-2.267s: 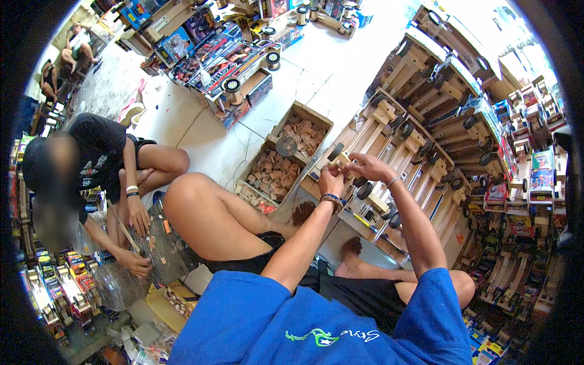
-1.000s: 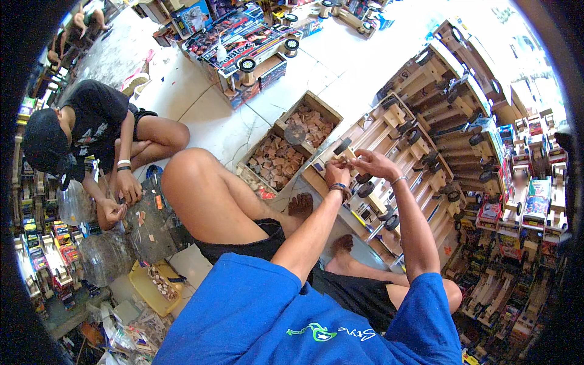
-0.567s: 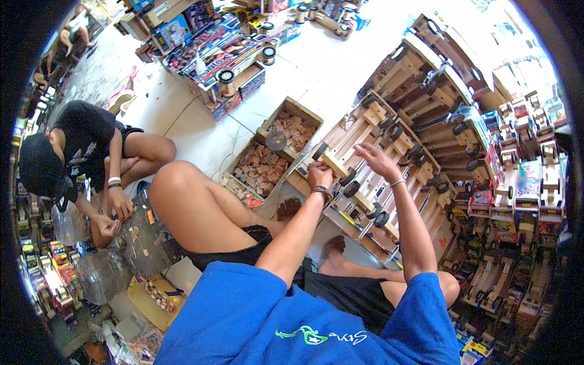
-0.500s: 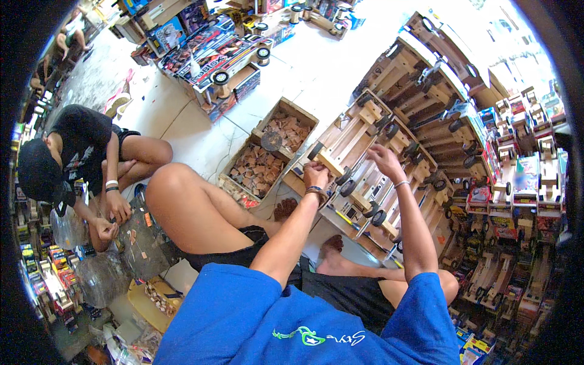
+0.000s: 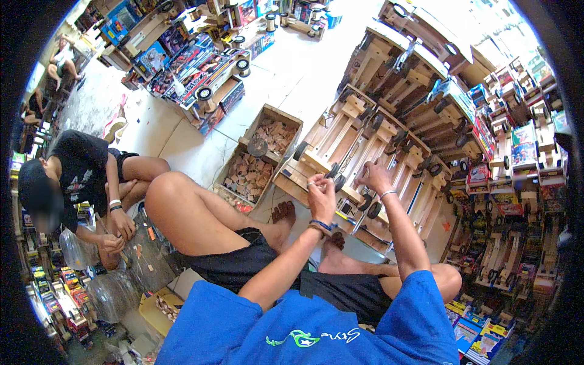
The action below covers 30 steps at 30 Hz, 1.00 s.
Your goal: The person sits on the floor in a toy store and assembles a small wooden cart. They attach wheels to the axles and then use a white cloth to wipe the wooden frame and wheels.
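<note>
My left hand (image 5: 321, 198) is raised just in front of the nearest upturned wooden toy truck (image 5: 331, 149), its fingers pinched beside a black wheel (image 5: 339, 182). Whatever the fingertips hold is too small to make out. Over the same row of trucks, my right hand (image 5: 377, 177) has its fingers bent together close to the chassis; anything between them is hidden. These trucks lie with their undersides up, showing pale wooden rails, axle blocks and black wheels. A wooden axle block (image 5: 316, 159) crosses the nearest truck, left of my hands.
Left of the trucks stands a divided wooden box (image 5: 266, 109) of small wood pieces. A person in black (image 5: 82, 152) sits at the left, handling something small. More upturned trucks (image 5: 420, 85) are stacked at the far right; a printed toy truck (image 5: 194, 73) stands farther back.
My left hand has come off the axle block and drawn nearer to me. My right hand has moved left and nearer, its fingers now bent closer together. The view has shifted slightly.
</note>
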{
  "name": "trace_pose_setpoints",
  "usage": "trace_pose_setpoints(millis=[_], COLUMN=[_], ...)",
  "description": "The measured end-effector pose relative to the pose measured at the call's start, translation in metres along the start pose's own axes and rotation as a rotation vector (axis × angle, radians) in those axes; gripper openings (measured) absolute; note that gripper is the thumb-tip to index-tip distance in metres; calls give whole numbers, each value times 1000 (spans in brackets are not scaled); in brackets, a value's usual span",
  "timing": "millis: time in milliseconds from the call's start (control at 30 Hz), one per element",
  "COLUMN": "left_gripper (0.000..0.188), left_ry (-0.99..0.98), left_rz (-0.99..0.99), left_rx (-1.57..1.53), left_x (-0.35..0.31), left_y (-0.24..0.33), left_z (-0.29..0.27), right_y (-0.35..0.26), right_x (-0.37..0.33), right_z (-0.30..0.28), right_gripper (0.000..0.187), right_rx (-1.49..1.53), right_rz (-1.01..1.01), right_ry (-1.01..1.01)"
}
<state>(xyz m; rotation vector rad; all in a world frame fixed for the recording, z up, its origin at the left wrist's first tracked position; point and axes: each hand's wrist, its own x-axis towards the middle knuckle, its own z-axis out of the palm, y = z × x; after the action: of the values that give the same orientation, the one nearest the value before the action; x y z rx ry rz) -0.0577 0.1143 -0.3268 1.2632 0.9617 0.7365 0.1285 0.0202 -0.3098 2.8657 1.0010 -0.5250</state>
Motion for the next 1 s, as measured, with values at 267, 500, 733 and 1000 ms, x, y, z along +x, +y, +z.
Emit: trace_pose_setpoints(millis=[267, 500, 733, 1000], left_gripper=[32, 46, 39, 38], left_ry=[-478, -738, -662, -413], left_rz=[-383, -519, -662, -721], left_rx=[-270, -75, -182, -322], left_x=[-22, -16, -22, -36], left_y=[9, 25, -8, -36], left_z=[13, -6, -14, -18], right_y=[2, 7, 11, -26], right_x=[-43, -84, -84, -76], right_z=[-29, -54, -33, -5], right_gripper=[69, 77, 82, 74], right_rx=[622, 941, 760, 30], right_rz=[-200, -333, -303, -194], right_ry=[125, -308, -186, 72])
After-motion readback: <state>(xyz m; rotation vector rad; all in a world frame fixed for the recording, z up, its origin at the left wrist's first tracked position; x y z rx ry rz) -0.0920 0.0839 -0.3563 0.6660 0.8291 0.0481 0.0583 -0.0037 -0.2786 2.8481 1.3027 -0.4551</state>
